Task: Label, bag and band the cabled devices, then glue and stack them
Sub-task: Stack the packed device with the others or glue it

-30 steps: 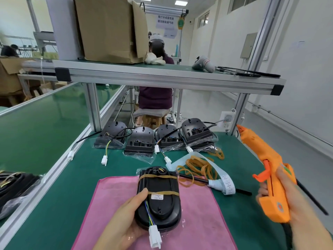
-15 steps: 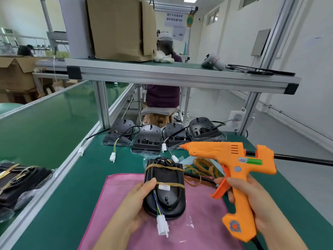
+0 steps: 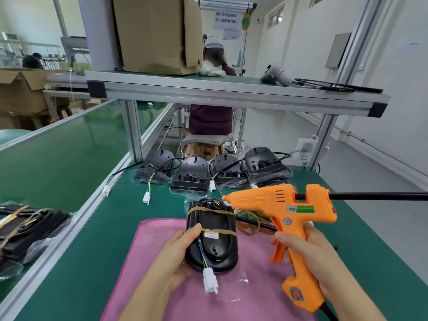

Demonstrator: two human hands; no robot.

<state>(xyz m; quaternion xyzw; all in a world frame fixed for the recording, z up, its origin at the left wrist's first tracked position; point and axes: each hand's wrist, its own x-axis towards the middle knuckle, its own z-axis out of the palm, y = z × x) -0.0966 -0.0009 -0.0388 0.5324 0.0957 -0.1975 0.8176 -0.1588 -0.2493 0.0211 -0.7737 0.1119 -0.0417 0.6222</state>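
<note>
Left hand grips banded device; right hand holds glue gun beside it.

Bright even overhead light, soft shadows, wide-angle bending at edges

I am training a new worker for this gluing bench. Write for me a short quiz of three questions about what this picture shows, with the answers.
1. True or false: the left hand holds the glue gun.
2. How many rubber bands go round the device that is held?
3. The nozzle is nearest which part of the device? A: far end. B: middle. C: near end.

Key
1. False: the right hand grips it.
2. Two.
3. A.
</note>
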